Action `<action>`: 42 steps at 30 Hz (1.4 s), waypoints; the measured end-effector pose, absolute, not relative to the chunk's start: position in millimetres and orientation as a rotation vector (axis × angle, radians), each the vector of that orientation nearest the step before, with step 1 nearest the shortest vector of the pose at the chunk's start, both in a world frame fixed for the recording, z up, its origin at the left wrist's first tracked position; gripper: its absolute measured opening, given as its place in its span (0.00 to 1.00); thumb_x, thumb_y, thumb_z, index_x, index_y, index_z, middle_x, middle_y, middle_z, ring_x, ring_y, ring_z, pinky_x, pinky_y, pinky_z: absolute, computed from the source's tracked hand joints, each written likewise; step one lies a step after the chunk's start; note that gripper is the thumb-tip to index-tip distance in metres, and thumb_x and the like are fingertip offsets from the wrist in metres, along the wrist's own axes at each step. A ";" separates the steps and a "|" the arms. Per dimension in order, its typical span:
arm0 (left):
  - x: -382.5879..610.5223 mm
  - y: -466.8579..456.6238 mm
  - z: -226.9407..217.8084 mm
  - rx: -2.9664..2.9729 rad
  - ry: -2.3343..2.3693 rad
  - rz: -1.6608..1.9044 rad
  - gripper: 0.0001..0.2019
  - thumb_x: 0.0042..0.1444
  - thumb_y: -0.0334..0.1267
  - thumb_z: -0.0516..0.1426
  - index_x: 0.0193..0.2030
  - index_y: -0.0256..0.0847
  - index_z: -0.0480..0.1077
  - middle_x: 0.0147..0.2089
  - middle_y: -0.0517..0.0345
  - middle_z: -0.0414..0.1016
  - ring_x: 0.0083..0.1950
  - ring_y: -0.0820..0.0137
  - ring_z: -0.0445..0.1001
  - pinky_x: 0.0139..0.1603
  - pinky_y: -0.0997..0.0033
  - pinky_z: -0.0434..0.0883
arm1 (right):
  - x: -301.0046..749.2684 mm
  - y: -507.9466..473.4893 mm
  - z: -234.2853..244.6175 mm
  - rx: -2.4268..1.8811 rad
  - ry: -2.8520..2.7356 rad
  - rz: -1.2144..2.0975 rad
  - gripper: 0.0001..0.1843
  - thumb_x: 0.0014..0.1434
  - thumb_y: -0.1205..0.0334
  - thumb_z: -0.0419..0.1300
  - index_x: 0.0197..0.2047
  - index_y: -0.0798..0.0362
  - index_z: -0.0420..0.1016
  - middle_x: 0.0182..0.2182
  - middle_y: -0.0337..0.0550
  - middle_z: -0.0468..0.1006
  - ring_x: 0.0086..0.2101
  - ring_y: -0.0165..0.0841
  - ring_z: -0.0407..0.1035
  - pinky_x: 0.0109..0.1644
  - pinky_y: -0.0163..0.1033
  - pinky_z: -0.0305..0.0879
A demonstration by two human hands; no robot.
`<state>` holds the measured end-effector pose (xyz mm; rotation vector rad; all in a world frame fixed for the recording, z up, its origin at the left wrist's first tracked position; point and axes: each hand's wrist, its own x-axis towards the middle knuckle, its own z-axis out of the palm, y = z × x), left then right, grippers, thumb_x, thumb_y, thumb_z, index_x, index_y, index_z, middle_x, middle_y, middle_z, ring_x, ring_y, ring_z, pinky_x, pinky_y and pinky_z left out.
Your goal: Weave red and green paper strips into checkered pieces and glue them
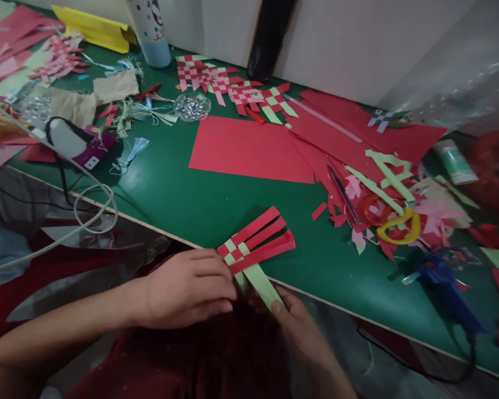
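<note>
A small weave of red and pale green paper strips (255, 241) is held over the table's near edge, its red strips fanning to the upper right. My left hand (195, 288) is closed on the weave's left side, fingers curled over its edge. With thumb on top, my right hand (293, 318) pinches the end of a pale green strip (263, 285) that hangs from the weave's lower side. The fingers beneath that strip are partly hidden. Beyond the weave lies a flat red paper sheet (249, 147).
Yellow-handled scissors (399, 227) lie among paper scraps at the right, near a blue glue gun (451, 291). Finished woven pieces (208, 77), tassels (131, 155) and a dish of beads (192, 106) sit farther back. A white cable (93, 208) loops over the left edge.
</note>
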<state>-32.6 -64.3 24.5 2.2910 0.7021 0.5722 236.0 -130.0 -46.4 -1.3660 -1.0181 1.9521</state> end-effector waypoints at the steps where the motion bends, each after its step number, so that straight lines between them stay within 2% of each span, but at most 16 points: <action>1: -30.0 -58.9 26.7 2.445 0.603 0.625 0.09 0.65 0.38 0.55 0.47 0.41 0.74 0.49 0.52 0.79 0.55 0.64 0.73 0.61 0.66 0.65 | 234.3 -128.6 -45.8 -1.359 -1.010 1.955 0.33 0.55 0.38 0.62 0.58 0.46 0.73 0.53 0.51 0.78 0.50 0.47 0.74 0.55 0.54 0.68; 3: -23.9 -48.5 24.0 2.673 0.500 0.621 0.11 0.65 0.39 0.56 0.53 0.44 0.72 0.59 0.56 0.74 0.67 0.61 0.63 0.73 0.56 0.50 | 231.9 -126.7 -45.7 -1.346 -1.012 1.952 0.31 0.54 0.40 0.64 0.57 0.46 0.74 0.55 0.49 0.76 0.55 0.48 0.70 0.60 0.55 0.62; 5: -20.1 -39.6 15.7 2.790 0.429 0.553 0.14 0.65 0.41 0.56 0.57 0.46 0.70 0.64 0.59 0.70 0.72 0.60 0.56 0.75 0.51 0.39 | 230.0 -126.1 -47.3 -1.344 -1.019 1.937 0.31 0.53 0.40 0.65 0.56 0.46 0.75 0.57 0.49 0.74 0.57 0.48 0.68 0.62 0.56 0.60; 8: -20.0 -29.7 3.7 2.849 0.381 0.486 0.22 0.63 0.48 0.57 0.62 0.44 0.66 0.66 0.55 0.67 0.73 0.61 0.53 0.76 0.50 0.36 | 225.6 -126.5 -50.8 -1.332 -1.035 1.906 0.32 0.53 0.39 0.64 0.57 0.46 0.73 0.58 0.49 0.73 0.57 0.46 0.67 0.60 0.53 0.62; 11: -23.0 -24.0 -2.5 2.927 0.375 0.458 0.26 0.64 0.53 0.55 0.63 0.41 0.65 0.66 0.55 0.67 0.73 0.62 0.54 0.76 0.52 0.36 | 221.0 -125.6 -49.5 -1.310 -1.060 1.912 0.32 0.55 0.37 0.62 0.55 0.50 0.74 0.50 0.49 0.79 0.50 0.43 0.71 0.55 0.48 0.65; 13: -24.7 -22.3 -5.2 2.978 0.373 0.438 0.25 0.65 0.53 0.52 0.63 0.40 0.65 0.67 0.55 0.66 0.73 0.63 0.55 0.76 0.52 0.37 | 219.5 -124.2 -44.5 -1.314 -1.078 1.945 0.28 0.57 0.38 0.60 0.48 0.53 0.78 0.41 0.48 0.81 0.42 0.40 0.73 0.49 0.45 0.66; 15: -25.7 -21.8 -8.2 2.997 0.384 0.419 0.25 0.66 0.52 0.52 0.63 0.40 0.64 0.67 0.53 0.66 0.73 0.64 0.55 0.76 0.52 0.40 | 219.3 -123.1 -37.9 -1.332 -1.102 1.972 0.25 0.59 0.40 0.59 0.38 0.56 0.80 0.33 0.46 0.80 0.34 0.34 0.70 0.43 0.40 0.65; 18: -25.7 -22.8 -12.5 2.987 0.414 0.408 0.23 0.67 0.48 0.53 0.64 0.40 0.63 0.66 0.54 0.67 0.72 0.65 0.55 0.75 0.51 0.45 | 218.6 -122.9 -28.4 -1.360 -1.102 2.005 0.26 0.60 0.39 0.58 0.27 0.55 0.75 0.25 0.41 0.74 0.26 0.29 0.64 0.33 0.35 0.62; 21: -23.3 -24.5 -14.0 2.977 0.459 0.401 0.20 0.67 0.42 0.54 0.64 0.41 0.62 0.66 0.55 0.67 0.72 0.66 0.57 0.75 0.52 0.48 | 216.7 -123.3 -18.6 -1.426 -1.083 2.021 0.27 0.61 0.37 0.55 0.27 0.54 0.69 0.21 0.36 0.70 0.20 0.25 0.58 0.24 0.32 0.55; 23: -21.0 -24.8 -13.0 2.977 0.480 0.409 0.19 0.68 0.39 0.53 0.63 0.41 0.63 0.65 0.56 0.68 0.71 0.66 0.58 0.75 0.51 0.48 | 215.7 -122.2 -10.5 -1.525 -1.150 1.962 0.27 0.62 0.37 0.53 0.26 0.53 0.67 0.19 0.35 0.67 0.19 0.24 0.55 0.22 0.32 0.51; 27: -20.5 -22.3 -7.9 2.954 0.501 0.475 0.20 0.68 0.42 0.53 0.63 0.40 0.63 0.66 0.55 0.68 0.71 0.64 0.59 0.74 0.49 0.49 | 218.4 -115.6 6.1 -1.693 -1.357 1.721 0.27 0.63 0.39 0.51 0.22 0.51 0.64 0.17 0.34 0.62 0.20 0.26 0.55 0.24 0.33 0.51; 31: -27.3 -23.0 -3.9 2.864 0.692 0.636 0.18 0.65 0.40 0.56 0.60 0.38 0.66 0.62 0.50 0.72 0.69 0.61 0.62 0.71 0.50 0.59 | 228.4 -105.5 14.6 -1.810 -1.405 1.692 0.29 0.63 0.37 0.50 0.21 0.51 0.64 0.15 0.32 0.59 0.17 0.25 0.54 0.22 0.33 0.50; 35: -28.9 -32.0 -5.5 2.826 0.704 0.699 0.16 0.63 0.36 0.58 0.58 0.39 0.68 0.56 0.52 0.76 0.66 0.63 0.66 0.69 0.52 0.62 | 237.2 -95.5 18.6 -1.823 -1.392 1.832 0.28 0.61 0.35 0.50 0.25 0.51 0.65 0.16 0.34 0.65 0.17 0.25 0.58 0.22 0.32 0.52; 38: -23.7 -37.0 -8.5 2.871 0.588 0.650 0.19 0.64 0.39 0.58 0.60 0.37 0.67 0.58 0.52 0.75 0.66 0.62 0.66 0.70 0.53 0.61 | 239.1 -89.3 23.4 -1.808 -1.409 1.900 0.28 0.60 0.35 0.51 0.26 0.52 0.66 0.19 0.36 0.70 0.17 0.24 0.59 0.21 0.32 0.54; 42: -16.9 -37.1 -12.8 2.915 0.566 0.587 0.20 0.66 0.43 0.55 0.60 0.35 0.67 0.60 0.52 0.73 0.64 0.61 0.68 0.69 0.54 0.63 | 240.7 -84.7 32.3 -1.814 -1.436 1.878 0.26 0.61 0.37 0.51 0.27 0.52 0.68 0.21 0.36 0.71 0.17 0.24 0.61 0.22 0.32 0.56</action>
